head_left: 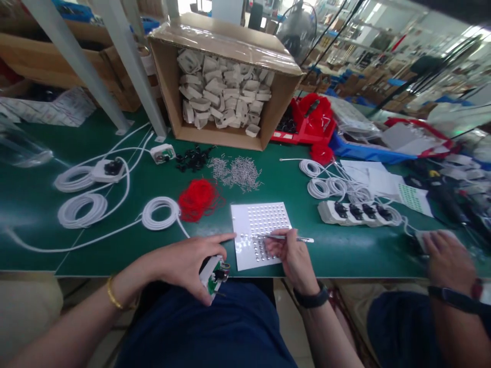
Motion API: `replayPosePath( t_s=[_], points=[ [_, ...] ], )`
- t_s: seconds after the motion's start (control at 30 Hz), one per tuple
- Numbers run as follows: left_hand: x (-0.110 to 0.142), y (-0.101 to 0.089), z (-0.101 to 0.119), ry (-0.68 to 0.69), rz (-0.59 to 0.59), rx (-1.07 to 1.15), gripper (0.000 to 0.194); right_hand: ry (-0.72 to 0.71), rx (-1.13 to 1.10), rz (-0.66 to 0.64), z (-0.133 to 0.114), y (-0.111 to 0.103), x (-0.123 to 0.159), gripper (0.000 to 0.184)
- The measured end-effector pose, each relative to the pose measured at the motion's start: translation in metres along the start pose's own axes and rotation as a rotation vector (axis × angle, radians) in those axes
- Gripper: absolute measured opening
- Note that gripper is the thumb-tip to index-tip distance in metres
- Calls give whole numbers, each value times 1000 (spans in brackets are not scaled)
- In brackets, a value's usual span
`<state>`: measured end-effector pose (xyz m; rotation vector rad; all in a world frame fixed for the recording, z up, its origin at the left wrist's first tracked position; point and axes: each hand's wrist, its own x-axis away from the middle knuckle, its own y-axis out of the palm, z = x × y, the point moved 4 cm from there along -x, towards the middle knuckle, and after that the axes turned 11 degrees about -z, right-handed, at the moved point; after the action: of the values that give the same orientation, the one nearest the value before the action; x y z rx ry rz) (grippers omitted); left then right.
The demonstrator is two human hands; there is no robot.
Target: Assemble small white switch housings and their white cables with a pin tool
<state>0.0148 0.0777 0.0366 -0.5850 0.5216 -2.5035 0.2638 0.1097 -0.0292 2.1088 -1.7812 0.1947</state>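
My left hand (190,263) is closed round a small white housing with a green circuit board (213,274), held at the table's near edge; its forefinger points right along the edge of a white sheet (241,214). The sheet lies flat and carries rows of small clear dots. My right hand (291,255) pinches metal tweezers (287,237), whose tip rests on the sheet among the dots.
On the green table lie a red wire bundle (199,198), a pile of small metal pins (236,171), black parts (194,158), coiled white cables (82,208) and a white power strip (355,212). An open carton (222,87) of white parts stands behind. A co-worker's hand (447,258) works at right.
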Motion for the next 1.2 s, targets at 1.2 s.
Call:
replayPosePath(
  t_s=[1.2],
  points=[
    [-42, -22, -26, -179, 27, 176, 41, -158, 307, 109, -17, 21, -78, 21]
  ],
)
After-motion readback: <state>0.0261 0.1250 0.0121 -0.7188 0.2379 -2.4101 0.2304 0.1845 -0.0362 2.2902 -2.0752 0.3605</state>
